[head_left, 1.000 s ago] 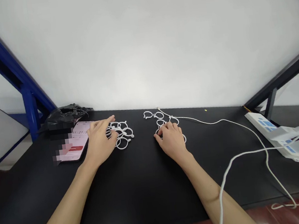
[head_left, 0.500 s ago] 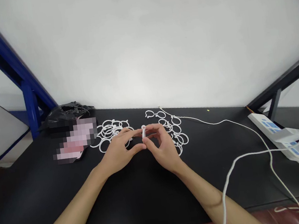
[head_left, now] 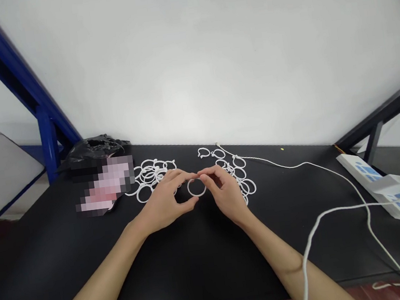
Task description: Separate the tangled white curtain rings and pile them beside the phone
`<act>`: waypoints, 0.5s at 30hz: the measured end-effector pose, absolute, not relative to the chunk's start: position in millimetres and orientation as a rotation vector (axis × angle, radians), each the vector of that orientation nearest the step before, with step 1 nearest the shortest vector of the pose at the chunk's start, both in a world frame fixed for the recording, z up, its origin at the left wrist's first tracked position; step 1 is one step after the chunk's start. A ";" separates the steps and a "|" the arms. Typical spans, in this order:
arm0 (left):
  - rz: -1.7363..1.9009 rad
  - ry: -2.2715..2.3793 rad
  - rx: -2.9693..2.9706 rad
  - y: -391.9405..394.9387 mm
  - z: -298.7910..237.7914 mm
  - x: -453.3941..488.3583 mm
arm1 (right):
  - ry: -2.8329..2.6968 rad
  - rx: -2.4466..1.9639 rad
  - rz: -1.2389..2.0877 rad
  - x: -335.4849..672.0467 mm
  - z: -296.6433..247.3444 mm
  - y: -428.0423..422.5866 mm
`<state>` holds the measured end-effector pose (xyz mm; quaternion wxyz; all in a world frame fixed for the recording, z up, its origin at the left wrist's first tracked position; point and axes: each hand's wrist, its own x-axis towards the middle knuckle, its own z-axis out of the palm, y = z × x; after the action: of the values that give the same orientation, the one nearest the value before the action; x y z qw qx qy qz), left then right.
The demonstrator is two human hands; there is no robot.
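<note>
A white plastic curtain ring is held up between my hands, its round opening facing me. My right hand pinches its upper right edge between thumb and forefinger. My left hand has its forefinger at the top of the ring and its thumb at the bottom, gripping it across. Behind the left hand lies a pile of similar white rings, partly covered by the fingers. More loose white rings are spread behind and beside the right hand; some show a small gap with knobbed ends.
A blurred pink object and a crumpled black plastic bag lie at the left of the black table. A white cable crosses the right side and my right forearm. At far right is a white power strip with plugs.
The ring has turned from edge-on to face-on between my fingers. My right hand has shifted its pinch to the ring's upper edge. The view has swung slightly left.
</note>
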<state>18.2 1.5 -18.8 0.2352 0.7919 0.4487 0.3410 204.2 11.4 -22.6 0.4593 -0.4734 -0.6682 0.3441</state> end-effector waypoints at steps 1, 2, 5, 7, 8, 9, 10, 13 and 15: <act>0.935 1.231 2.168 1.4 -18.3 17.9 | -1.644 -1.179 0.856 204.7 -22.9 12.3; 0.939 1.230 2.162 1.5 -17.9 17.7 | -1.638 -1.189 0.871 205.1 -23.3 13.2; 0.987 1.247 2.123 3.0 -17.9 16.8 | -1.632 -1.173 0.963 206.2 -24.5 15.1; 1.024 1.268 2.079 4.3 -18.6 15.8 | -1.624 -1.131 1.056 206.8 -24.9 16.2; 1.032 1.279 2.055 4.9 -18.9 15.1 | -1.613 -1.110 1.101 206.9 -24.8 16.8; 1.032 1.288 2.032 5.3 -19.1 14.4 | -1.601 -1.092 1.144 206.8 -24.8 17.4; 1.026 1.293 2.012 5.5 -19.2 13.7 | -1.590 -1.078 1.181 206.4 -24.7 17.9; 0.989 1.298 2.012 5.8 -20.0 12.5 | -1.551 -1.059 1.222 204.6 -25.3 19.2; 0.974 1.303 2.097 6.4 -22.5 12.8 | -1.529 -1.079 1.186 203.1 -26.6 19.3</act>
<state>12.8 6.4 -22.5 0.2415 0.7668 0.4763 0.3561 203.1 19.3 -26.6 0.4468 -0.4356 -0.6174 0.4790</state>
